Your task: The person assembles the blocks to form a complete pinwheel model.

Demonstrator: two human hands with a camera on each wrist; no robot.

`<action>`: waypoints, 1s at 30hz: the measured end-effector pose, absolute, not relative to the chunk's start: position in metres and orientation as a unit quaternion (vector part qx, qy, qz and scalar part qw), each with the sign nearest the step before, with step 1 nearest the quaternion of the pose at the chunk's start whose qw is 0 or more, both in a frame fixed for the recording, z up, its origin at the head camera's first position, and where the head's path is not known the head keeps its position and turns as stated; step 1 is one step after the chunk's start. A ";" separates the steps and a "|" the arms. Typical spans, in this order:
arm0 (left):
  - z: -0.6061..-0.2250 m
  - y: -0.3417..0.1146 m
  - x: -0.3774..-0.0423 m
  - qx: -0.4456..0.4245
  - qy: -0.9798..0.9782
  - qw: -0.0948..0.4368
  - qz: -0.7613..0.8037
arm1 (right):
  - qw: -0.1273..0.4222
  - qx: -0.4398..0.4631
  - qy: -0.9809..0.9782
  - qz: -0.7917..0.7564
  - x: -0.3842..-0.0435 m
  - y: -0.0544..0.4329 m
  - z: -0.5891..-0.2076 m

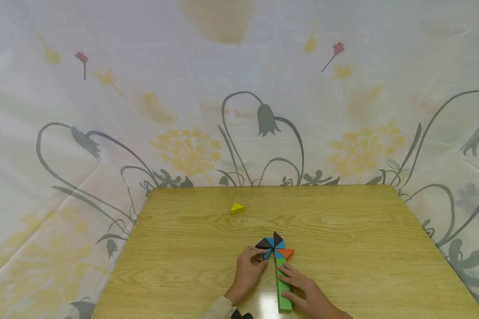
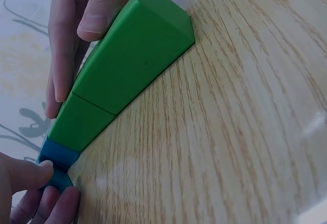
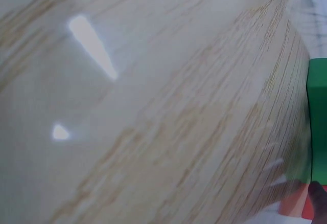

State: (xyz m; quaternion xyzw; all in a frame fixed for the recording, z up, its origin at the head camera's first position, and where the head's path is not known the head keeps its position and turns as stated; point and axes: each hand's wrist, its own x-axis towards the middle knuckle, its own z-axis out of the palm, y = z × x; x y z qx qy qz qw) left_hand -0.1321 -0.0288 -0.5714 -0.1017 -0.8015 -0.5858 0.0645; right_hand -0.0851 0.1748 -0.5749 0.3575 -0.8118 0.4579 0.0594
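A pinwheel shape of triangular blocks lies flat on the table, made of blue triangles (image 1: 280, 254), dark triangles (image 1: 265, 243) and an orange triangle (image 1: 287, 253). Below it runs a straight row of green blocks (image 1: 284, 301), like a stem. My left hand (image 1: 248, 269) pinches a blue triangular block (image 2: 60, 179) at the pinwheel's lower left, thumb on one side and fingers on the other. Along the right side of the green row, my right hand (image 1: 309, 293) rests its extended fingers and thumb against the blocks. The right wrist view catches only a fingertip (image 3: 319, 198) beside the green block (image 3: 319, 127).
A lone yellow triangular block (image 1: 237, 209) lies farther back on the wood-grain table (image 1: 175, 252), left of the pinwheel. Behind the table and at its sides hangs a pale flower-printed curtain (image 1: 239, 66).
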 end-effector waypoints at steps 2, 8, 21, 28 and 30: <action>-0.572 -0.029 -0.133 -0.102 -0.804 0.065 -0.582 | 0.058 0.359 -0.812 0.456 -0.086 0.176 -0.579; -0.575 -0.029 -0.135 -0.106 -0.801 0.059 -0.586 | 0.060 0.364 -0.812 0.453 -0.086 0.175 -0.577; -0.577 -0.029 -0.138 -0.124 -0.802 0.082 -0.579 | 0.057 0.370 -0.822 0.429 -0.088 0.175 -0.578; -0.578 -0.029 -0.139 -0.127 -0.804 0.090 -0.574 | 0.066 0.374 -0.821 0.427 -0.088 0.175 -0.576; -0.578 -0.029 -0.140 -0.126 -0.804 0.092 -0.574 | 0.067 0.374 -0.821 0.426 -0.088 0.175 -0.576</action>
